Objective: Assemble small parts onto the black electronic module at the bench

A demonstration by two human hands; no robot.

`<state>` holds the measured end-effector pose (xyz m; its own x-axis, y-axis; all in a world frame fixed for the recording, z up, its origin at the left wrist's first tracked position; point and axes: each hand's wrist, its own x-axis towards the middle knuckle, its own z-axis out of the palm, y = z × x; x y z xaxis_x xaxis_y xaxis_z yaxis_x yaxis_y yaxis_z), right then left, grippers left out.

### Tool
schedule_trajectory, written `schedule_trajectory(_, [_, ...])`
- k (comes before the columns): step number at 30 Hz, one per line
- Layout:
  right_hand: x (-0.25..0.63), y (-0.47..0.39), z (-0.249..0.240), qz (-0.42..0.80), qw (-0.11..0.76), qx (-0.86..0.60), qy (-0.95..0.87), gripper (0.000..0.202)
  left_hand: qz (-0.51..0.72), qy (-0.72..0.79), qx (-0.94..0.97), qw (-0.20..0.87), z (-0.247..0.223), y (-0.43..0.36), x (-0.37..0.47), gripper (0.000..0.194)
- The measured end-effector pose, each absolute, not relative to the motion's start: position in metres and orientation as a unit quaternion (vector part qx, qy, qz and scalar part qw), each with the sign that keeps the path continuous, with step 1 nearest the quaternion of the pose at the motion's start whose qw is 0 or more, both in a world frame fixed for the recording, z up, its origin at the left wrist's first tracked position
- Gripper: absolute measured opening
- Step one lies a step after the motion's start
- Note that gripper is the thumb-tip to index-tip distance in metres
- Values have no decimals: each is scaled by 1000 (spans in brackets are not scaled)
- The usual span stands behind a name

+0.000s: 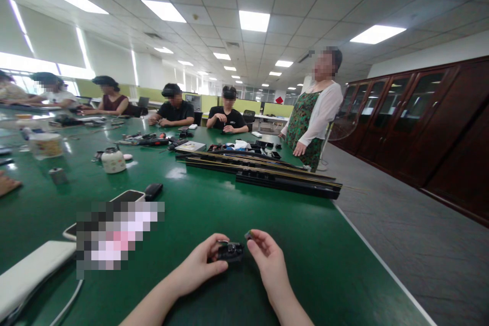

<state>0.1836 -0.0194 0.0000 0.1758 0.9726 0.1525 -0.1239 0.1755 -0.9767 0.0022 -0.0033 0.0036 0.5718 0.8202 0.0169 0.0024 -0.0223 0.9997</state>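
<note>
My left hand [204, 264] grips a small black device [231, 251] with shiny metal parts inside, its thumb on the near side and its fingers behind. Just to the right, my right hand [267, 260] pinches a tiny grey piece [248, 236] between thumb and fingertips. A narrow gap separates that piece from the device. Both hands are over the near part of the green table [183, 219].
Long black strips [286, 183] and thin brass-coloured rods lie across the table ahead. At left are a phone [126, 196], a white box-like object [34, 270], a cable and a patterned jar [113, 161]. Several people sit beyond; one person [315, 112] stands at right.
</note>
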Motion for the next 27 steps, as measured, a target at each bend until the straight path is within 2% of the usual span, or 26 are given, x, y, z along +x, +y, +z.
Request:
schedule_trajectory(10, [181, -30, 9, 344, 507, -511, -603, 21, 323, 333, 643, 610, 5, -3, 1, 40])
schedule_trajectory(27, [178, -37, 18, 280, 456, -489, -689, 17, 333, 331, 650, 598, -3, -2, 0, 40])
